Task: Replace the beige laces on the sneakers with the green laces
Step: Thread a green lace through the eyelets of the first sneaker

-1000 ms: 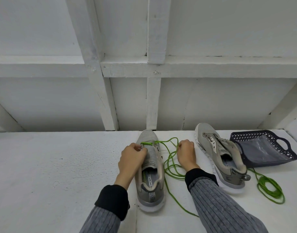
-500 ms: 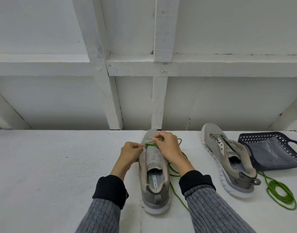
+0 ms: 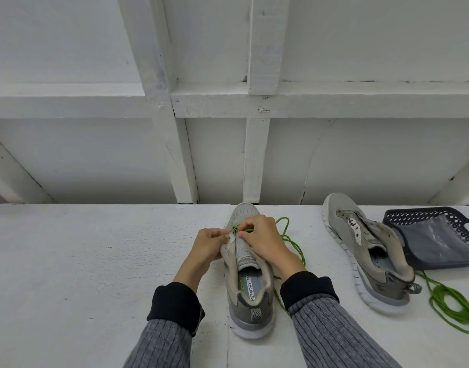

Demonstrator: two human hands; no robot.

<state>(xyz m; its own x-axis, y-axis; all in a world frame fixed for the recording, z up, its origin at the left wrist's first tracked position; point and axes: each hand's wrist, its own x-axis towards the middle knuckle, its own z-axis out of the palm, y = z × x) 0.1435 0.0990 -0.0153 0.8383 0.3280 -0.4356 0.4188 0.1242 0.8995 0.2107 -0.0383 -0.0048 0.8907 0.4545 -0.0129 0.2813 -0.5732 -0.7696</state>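
A grey sneaker (image 3: 250, 293) stands toe-away from me in the middle of the white table. A green lace (image 3: 294, 243) crosses its lowest eyelets and trails off to its right side. My left hand (image 3: 208, 245) pinches the shoe's left eyelet flap. My right hand (image 3: 262, 241) reaches over the tongue and pinches the green lace end at that flap. A second grey sneaker (image 3: 366, 256) without laces lies tilted at the right. Another green lace (image 3: 452, 308) lies coiled beside its heel.
A dark plastic basket (image 3: 437, 237) with a clear plastic bag inside sits at the far right, touching the second sneaker. A white panelled wall (image 3: 228, 128) with wooden beams rises right behind the table's back edge. The white table (image 3: 82, 261) extends to the left.
My right hand moved from the right of the shoe across the tongue to the left eyelet flap, bringing the lace end with it. My left hand stayed at the flap.
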